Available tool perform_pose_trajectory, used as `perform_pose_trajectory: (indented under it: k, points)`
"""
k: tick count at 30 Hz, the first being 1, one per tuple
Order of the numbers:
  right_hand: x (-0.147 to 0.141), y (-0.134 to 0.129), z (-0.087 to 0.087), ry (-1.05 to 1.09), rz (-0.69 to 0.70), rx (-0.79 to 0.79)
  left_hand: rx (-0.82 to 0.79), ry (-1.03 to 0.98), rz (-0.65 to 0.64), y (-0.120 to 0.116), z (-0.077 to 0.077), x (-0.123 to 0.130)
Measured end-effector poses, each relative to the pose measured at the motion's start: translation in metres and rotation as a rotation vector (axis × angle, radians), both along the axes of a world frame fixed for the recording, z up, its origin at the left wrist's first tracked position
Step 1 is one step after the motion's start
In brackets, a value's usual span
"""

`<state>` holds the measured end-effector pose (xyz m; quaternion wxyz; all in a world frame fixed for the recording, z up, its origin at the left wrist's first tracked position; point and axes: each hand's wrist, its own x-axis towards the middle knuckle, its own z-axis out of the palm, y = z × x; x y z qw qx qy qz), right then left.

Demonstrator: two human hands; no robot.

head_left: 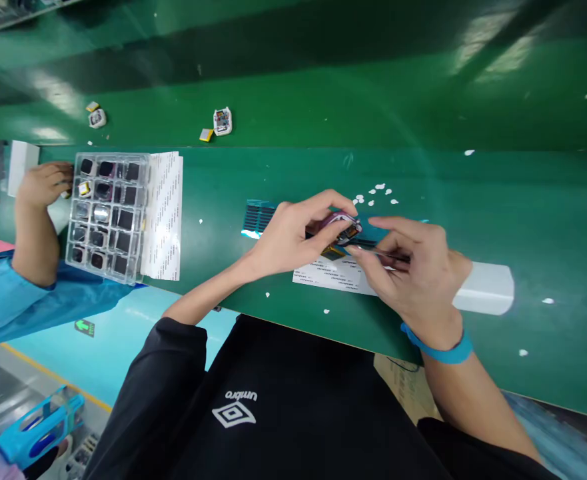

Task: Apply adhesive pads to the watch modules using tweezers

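My left hand (300, 233) grips a small purple-edged device casing (346, 227), its inner side with electronic parts facing up. My right hand (416, 260) is closed on thin dark tweezers (386, 254), whose tip reaches the casing's lower edge. A yellowish battery-like piece (333, 253) shows just under the casing. Beneath both hands lie a white printed sheet (318, 277) and a blue sheet with dark strips (259, 217), partly hidden by my left hand. Several small white tabs (372, 193) are scattered just beyond the casing.
At left, a clear compartment tray (108, 272) holds several dark square pieces, beside printed sheets (166, 213). A co-worker's hand (43, 183) touches its left side. Opened white casings (222, 121) with batteries (206, 135) lie farther back. A white strip (486, 288) lies by my right wrist.
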<state>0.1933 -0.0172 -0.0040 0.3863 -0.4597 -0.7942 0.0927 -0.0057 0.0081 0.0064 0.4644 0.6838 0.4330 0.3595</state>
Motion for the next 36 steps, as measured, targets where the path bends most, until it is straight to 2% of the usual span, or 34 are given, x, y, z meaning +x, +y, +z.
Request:
perform_pose_trajectory:
  k: [3, 5, 9, 14, 19, 28, 36]
  points:
    - [0.000, 0.001, 0.001, -0.022, 0.010, -0.005, -0.014, -0.071, -0.022, -0.008, -0.006, 0.007]
    - [0.001, 0.001, 0.001, -0.029, 0.008, -0.012, -0.079, -0.146, -0.009, -0.012, -0.010, 0.009]
    - [0.003, 0.001, 0.000, 0.016, 0.017, -0.078, -0.227, -0.290, 0.071, -0.015, -0.013, 0.012]
    - [0.002, 0.000, 0.001, 0.024, 0.004, -0.066, -0.272, -0.375, 0.134, -0.020, -0.016, 0.016]
    - [0.000, -0.001, 0.000, -0.052, -0.028, -0.005, -0.191, -0.424, 0.181, -0.025, -0.020, 0.019]
    - [-0.001, -0.002, -0.004, -0.052, 0.037, -0.048, -0.025, -0.240, 0.252, -0.028, -0.016, 0.019]
    - [0.003, -0.002, -0.007, -0.111, 0.037, 0.086, 0.077, -0.187, 0.295, -0.033, -0.016, 0.021]
